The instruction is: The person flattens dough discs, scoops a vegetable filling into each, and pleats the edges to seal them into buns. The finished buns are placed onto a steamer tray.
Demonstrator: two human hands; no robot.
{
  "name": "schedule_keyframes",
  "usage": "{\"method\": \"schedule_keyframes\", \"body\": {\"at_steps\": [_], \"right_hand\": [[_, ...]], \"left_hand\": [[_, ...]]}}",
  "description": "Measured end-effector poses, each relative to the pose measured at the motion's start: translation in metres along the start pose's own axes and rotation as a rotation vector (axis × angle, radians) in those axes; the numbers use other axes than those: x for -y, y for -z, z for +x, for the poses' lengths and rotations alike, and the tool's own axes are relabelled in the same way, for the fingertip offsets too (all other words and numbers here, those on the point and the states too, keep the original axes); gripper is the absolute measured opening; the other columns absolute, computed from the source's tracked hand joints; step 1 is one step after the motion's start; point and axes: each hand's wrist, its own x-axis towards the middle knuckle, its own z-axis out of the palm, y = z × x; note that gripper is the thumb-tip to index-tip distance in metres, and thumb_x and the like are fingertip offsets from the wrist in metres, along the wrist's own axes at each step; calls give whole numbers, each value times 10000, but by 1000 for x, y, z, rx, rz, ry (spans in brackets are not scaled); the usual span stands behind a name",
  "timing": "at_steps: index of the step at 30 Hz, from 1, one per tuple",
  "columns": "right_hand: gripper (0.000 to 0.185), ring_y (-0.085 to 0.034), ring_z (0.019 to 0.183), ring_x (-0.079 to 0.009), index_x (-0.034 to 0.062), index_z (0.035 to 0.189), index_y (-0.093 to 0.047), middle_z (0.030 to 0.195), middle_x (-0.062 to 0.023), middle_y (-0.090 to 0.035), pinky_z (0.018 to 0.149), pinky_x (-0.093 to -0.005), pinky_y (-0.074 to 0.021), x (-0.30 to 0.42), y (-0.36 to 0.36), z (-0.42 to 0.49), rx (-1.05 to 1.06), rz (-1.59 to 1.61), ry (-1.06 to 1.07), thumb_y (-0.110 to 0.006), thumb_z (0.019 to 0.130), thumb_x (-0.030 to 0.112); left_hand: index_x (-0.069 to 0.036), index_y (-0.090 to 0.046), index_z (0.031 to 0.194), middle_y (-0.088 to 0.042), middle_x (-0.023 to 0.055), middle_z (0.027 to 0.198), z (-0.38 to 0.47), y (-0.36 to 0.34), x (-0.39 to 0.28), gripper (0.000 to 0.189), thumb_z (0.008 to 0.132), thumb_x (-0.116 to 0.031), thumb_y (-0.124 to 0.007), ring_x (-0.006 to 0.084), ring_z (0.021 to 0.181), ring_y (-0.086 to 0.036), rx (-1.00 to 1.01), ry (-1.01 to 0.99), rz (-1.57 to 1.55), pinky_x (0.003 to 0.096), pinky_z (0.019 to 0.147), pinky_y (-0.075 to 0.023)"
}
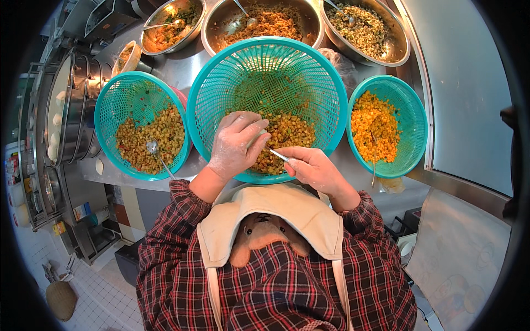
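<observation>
My left hand (pixel 238 142), dusted with flour, curls over the near part of a large turquoise plastic colander (pixel 196 103). Between its thumb and fingers shows the edge of a pale piece of dough (pixel 261 132), mostly hidden by the hand. My right hand (pixel 310 167) grips the handle of a metal spoon (pixel 279 154) that points at the left hand; the spoon's bowl is hidden. Below both hands lies diced, brownish-yellow filling (pixel 292 131) with green bits, heaped at the colander's near side.
Smaller turquoise colanders hold diced filling (pixel 136 147) at left, with a spoon (pixel 153 148), and orange-yellow filling (pixel 372 124) at right. Steel bowls (pixel 265 20) of fillings line the back. Stacked steamers (pixel 76 111) bear white buns. A dough piece (pixel 99 166) lies on the steel counter (pixel 128 178).
</observation>
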Motion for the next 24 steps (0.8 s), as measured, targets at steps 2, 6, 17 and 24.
{"method": "schedule_keyframes", "body": {"at_steps": [2,6,17,24], "right_hand": [[397,-411,623,-9,-21,1346,-589,787,65,-546,535,-184,-325,4,-1,-2,-9,-4,12,-495,981,103],[382,-467,644,-37,-29,1290,-623,764,40,-570,560,-218,-384,7,-1,-4,-12,-56,38,-500,960,118],[395,-520,703,-69,-62,1292,-613,803,10,-595,629,-236,-443,-6,15,-1,-250,46,33,-493,940,72],[394,-606,671,-266,24,1282,-622,848,-162,-602,630,-338,-501,36,-3,-2,-508,-671,641,-572,900,-60]], "left_hand": [[-66,-695,880,-682,92,912,2,1,0,126,782,-104,-765,299,875,-648,-10,-14,6,411,770,-513],[-77,-688,833,-669,78,867,-3,-1,3,111,767,-101,-774,289,836,-644,24,-13,6,413,743,-512],[-2,-604,1216,-616,160,1208,-3,14,4,374,993,-302,-609,296,1151,-587,-270,678,-638,405,989,-465],[61,-402,1346,-477,313,1378,50,27,-7,634,1084,-493,-239,461,1335,-456,-225,1083,-1879,587,1133,-391]]}}
